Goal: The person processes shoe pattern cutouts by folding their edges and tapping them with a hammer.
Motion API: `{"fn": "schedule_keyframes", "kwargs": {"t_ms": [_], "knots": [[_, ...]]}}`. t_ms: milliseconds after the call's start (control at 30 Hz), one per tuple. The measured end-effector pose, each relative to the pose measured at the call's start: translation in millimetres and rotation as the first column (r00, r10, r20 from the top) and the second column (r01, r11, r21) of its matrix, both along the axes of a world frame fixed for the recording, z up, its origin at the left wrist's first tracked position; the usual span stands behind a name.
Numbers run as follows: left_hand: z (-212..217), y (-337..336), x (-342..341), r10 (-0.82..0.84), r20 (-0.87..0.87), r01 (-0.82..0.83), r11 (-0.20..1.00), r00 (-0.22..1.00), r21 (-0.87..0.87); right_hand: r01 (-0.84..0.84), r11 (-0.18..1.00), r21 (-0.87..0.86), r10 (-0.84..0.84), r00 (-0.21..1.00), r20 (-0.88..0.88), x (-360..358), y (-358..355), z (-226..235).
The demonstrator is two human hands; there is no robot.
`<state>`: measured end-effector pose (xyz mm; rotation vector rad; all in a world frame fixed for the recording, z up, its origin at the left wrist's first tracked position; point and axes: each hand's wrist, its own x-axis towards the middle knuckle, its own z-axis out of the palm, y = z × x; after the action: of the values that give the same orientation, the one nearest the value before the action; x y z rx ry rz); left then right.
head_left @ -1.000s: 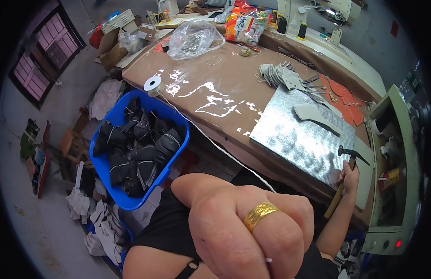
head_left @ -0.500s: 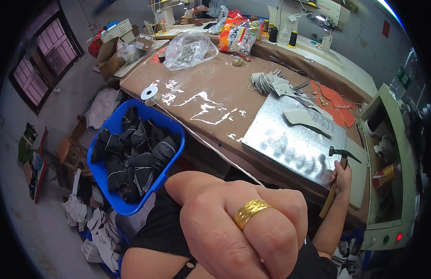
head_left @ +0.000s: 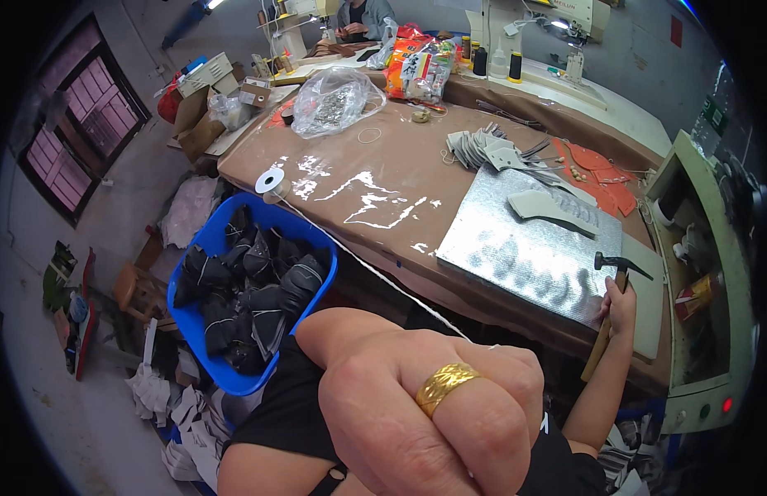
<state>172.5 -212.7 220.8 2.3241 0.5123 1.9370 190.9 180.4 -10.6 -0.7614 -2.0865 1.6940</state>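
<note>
My left hand (head_left: pixel 433 413) is a closed fist right under the camera, with a gold ring (head_left: pixel 446 385) on one finger. A taut white thread (head_left: pixel 375 269) runs from a white spool (head_left: pixel 270 180) on the table corner up to this fist and vanishes behind it. My right hand (head_left: pixel 619 304) grips the wooden handle of a hammer (head_left: pixel 616 266) at the table's near edge, its head just over the corner of a silver metal plate (head_left: pixel 524 252). A grey cut sole-shaped piece (head_left: pixel 553 205) lies on the plate.
A blue basket (head_left: pixel 203 248) of black pieces stands on the floor left of the brown table (head_left: pixel 383 157). On the table lie fanned grey pieces (head_left: pixel 481 149), orange pieces (head_left: pixel 602 175) and a clear plastic bag (head_left: pixel 334 99). A pale green machine (head_left: pixel 706 347) stands at the right. Another person (head_left: pixel 363 15) sits far back.
My left fist has stayed close to the camera and the view has shifted slightly. My right hand still holds the hammer at the plate's corner.
</note>
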Motion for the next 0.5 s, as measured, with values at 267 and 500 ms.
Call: {"fn": "schedule_keyframes", "kwargs": {"t_ms": [267, 500], "knots": [[-54, 0, -48, 0.435, 0.265, -0.21, 0.777, 0.861, -0.594, -0.005, 1.0, -0.001, 0.005, 1.0, 0.021, 1, -2, 2], [-134, -31, -146, 0.292, -0.594, -0.537, -0.257, 0.75, -0.804, -0.019, 0.999, -0.049, 0.021, 0.999, 0.026, 0, -5, 4]]}}
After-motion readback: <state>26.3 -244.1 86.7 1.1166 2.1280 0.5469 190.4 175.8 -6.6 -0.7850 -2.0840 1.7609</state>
